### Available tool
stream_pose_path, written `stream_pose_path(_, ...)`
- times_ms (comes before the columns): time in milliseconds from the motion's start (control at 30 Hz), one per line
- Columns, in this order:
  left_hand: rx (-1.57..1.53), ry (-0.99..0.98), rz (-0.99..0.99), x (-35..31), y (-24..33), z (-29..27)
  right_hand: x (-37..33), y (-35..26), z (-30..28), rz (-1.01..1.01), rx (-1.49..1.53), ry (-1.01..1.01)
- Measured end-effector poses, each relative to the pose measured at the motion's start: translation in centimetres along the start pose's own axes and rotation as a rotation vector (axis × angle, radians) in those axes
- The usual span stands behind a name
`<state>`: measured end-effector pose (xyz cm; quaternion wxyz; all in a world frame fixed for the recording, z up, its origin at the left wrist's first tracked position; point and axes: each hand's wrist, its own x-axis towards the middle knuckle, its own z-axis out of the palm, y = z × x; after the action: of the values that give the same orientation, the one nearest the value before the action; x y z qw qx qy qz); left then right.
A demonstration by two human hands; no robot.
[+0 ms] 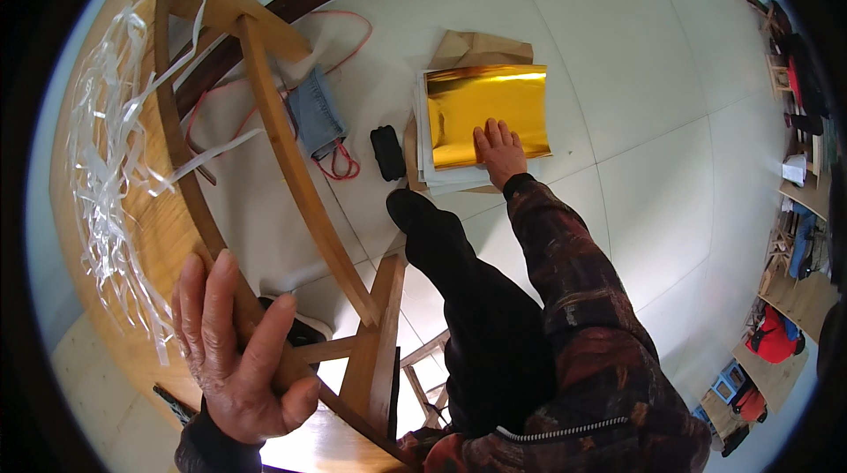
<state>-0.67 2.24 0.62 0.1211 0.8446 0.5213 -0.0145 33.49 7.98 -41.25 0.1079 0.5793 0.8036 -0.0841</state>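
My right hand [501, 152] reaches down to the floor and lies on the lower right part of a shiny gold foil sheet [481, 102], fingers stretched out. Beneath the gold sheet are white paper sheets [424, 133] and brown paper [476, 48], whose edges stick out around it. At the lower left, my left hand [238, 345] rests on the edge of the wooden table [168, 235], its fingers apart and nothing in them. A tangle of clear plastic strips [110, 164] is spread over the tabletop beyond that hand, and some strips hang over the edge.
A black case [387, 153] lies on the floor left of the paper stack. Beside it is a blue denim bag [315, 116] with red cord handles. Wooden table legs and rails [291, 164] stand between. Desks with several items [781, 336] line the right side.
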Motion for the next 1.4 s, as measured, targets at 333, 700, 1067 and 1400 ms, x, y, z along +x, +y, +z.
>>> stream_pose_path(333,0.002,0.000,0.004,0.1,0.3,0.1,0.4,0.6,-0.1,-0.048,-0.092,0.092)
stream_pose_path(700,-0.102,0.080,-0.004,0.3,1.1,-0.4,0.6,4.5,-14.1,0.084,0.348,-0.038)
stream_pose_path(1067,-0.068,0.247,0.025,-1.1,2.3,0.0,-16.8,3.3,-41.7,-0.037,1.431,-0.008)
stream_pose_path(1400,-1.505,0.332,-0.049,-14.0,8.9,2.1,-25.4,-9.2,-55.1,-0.330,1.498,-0.108)
